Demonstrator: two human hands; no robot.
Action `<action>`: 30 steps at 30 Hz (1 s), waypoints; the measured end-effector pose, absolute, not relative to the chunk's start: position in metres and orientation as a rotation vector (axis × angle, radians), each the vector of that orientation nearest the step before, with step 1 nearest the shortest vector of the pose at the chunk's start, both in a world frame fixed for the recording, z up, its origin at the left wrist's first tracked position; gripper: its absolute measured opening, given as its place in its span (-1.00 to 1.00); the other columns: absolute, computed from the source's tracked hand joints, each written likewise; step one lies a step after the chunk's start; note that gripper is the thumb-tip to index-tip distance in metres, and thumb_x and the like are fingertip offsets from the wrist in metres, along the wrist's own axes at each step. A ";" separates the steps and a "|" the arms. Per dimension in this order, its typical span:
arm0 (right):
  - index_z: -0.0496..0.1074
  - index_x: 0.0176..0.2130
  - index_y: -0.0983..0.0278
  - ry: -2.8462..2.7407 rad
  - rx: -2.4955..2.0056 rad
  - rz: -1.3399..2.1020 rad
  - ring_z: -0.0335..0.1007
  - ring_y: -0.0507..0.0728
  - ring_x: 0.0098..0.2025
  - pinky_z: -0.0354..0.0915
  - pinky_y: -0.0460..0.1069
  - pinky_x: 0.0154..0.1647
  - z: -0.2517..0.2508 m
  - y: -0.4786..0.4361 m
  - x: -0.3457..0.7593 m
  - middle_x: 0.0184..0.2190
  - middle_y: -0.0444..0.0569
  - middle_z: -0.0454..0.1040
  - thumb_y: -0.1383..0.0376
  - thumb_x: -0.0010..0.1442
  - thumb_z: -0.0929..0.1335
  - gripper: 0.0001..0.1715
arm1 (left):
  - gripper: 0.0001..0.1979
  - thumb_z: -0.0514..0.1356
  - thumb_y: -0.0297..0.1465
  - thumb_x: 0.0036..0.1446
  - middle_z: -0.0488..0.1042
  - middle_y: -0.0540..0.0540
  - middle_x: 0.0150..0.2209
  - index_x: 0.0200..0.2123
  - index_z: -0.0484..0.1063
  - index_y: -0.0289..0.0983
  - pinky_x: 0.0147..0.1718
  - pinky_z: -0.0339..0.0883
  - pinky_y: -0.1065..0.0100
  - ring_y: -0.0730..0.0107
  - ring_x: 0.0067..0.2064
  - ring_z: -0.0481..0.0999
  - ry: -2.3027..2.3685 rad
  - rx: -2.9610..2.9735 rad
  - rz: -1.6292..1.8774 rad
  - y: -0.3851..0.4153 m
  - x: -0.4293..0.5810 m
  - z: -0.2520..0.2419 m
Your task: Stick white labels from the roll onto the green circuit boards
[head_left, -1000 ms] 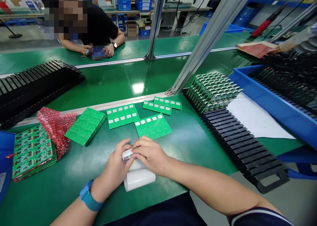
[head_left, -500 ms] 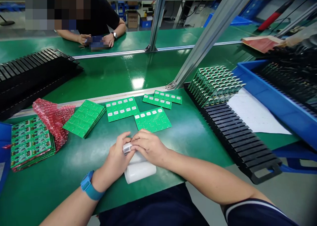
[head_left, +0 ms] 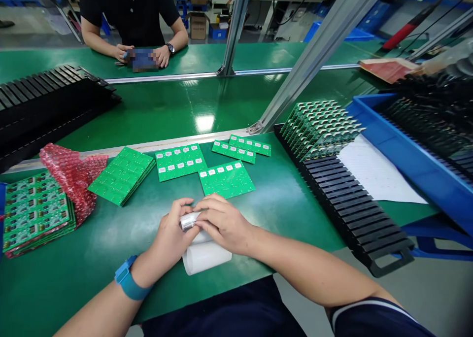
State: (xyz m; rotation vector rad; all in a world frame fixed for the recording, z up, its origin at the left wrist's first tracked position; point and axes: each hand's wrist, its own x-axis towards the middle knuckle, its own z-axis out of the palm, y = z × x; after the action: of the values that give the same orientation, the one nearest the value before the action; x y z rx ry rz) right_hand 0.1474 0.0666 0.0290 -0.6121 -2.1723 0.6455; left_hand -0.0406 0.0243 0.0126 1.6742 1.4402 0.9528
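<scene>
A white label strip (head_left: 188,221) curves between my hands, its exposed surface shiny and with no print that I can make out. My left hand (head_left: 167,244) is closed around its left side, thumb and fingers bent over it. At its right end, my right hand (head_left: 226,222) pinches with thumb and fingertips; what lies right under them is hidden. Below both hands, a white roll (head_left: 209,257) rests on the green table, partly covered by them. Just beyond lies a green circuit board panel (head_left: 227,180) with a row of white labels along its far edge.
More labelled panels (head_left: 180,162) and narrow labelled boards (head_left: 233,151) lie farther back. At left are a stack of bare green panels (head_left: 121,175), red bubble wrap (head_left: 74,179) and populated boards (head_left: 37,209). A black slotted rack (head_left: 343,199) holds upright boards at right. A co-worker sits opposite.
The printed label visible on the strip half a second ago no longer shows; a shiny surface is there instead. My hands have barely moved, and the view has shifted slightly.
</scene>
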 end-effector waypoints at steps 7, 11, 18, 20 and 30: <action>0.48 -0.27 0.22 -2.127 -0.979 0.722 0.46 0.24 0.09 0.36 0.28 0.17 0.047 0.122 0.188 -0.02 0.08 0.55 0.38 0.35 0.36 -0.88 | -0.82 0.29 -0.48 0.22 0.65 -0.04 -0.16 -0.13 0.43 -0.16 -0.25 0.50 0.36 0.31 -0.20 0.67 1.302 1.899 0.958 0.025 -0.039 0.008; 0.48 -0.32 0.25 -2.243 -1.085 0.817 0.23 0.32 0.37 0.19 0.36 0.35 0.036 0.142 0.192 0.19 0.16 0.45 0.38 0.32 0.39 -0.87 | -0.80 0.23 -0.50 0.28 0.59 -0.23 0.10 -0.06 0.38 -0.19 -0.01 0.53 0.23 0.18 0.10 0.62 1.196 2.051 0.979 0.026 -0.034 -0.001; 0.48 -0.29 0.27 -2.287 -1.110 0.902 -0.29 0.33 0.55 -0.11 0.43 0.48 0.025 0.128 0.177 0.46 0.15 0.09 0.36 0.36 0.36 -0.86 | -0.80 0.21 -0.49 0.29 0.55 -0.33 0.15 -0.04 0.34 -0.20 -0.02 0.58 0.17 0.09 0.15 0.61 1.189 2.114 0.937 0.029 -0.032 -0.001; 0.47 -0.30 0.27 -2.295 -1.109 0.910 -0.32 0.35 0.55 -0.12 0.46 0.47 0.022 0.128 0.175 0.47 0.16 0.07 0.37 0.36 0.36 -0.86 | -0.80 0.22 -0.49 0.29 0.54 -0.33 0.17 -0.05 0.34 -0.19 -0.04 0.59 0.16 0.09 0.11 0.63 1.210 2.105 0.923 0.029 -0.031 0.000; 0.47 -0.30 0.28 -2.298 -1.099 0.910 -0.33 0.36 0.55 -0.07 0.47 0.45 0.014 0.133 0.173 0.46 0.16 0.08 0.39 0.35 0.37 -0.87 | -0.79 0.22 -0.50 0.27 0.54 -0.32 0.18 -0.06 0.33 -0.18 -0.09 0.61 0.17 0.09 0.06 0.66 1.216 2.088 0.912 0.030 -0.030 0.001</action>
State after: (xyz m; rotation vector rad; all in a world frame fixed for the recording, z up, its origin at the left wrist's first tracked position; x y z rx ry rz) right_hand 0.1726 0.1328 0.0140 -1.0992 -2.2983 0.9096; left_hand -0.0305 0.0296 0.0012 2.0878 1.2160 0.9120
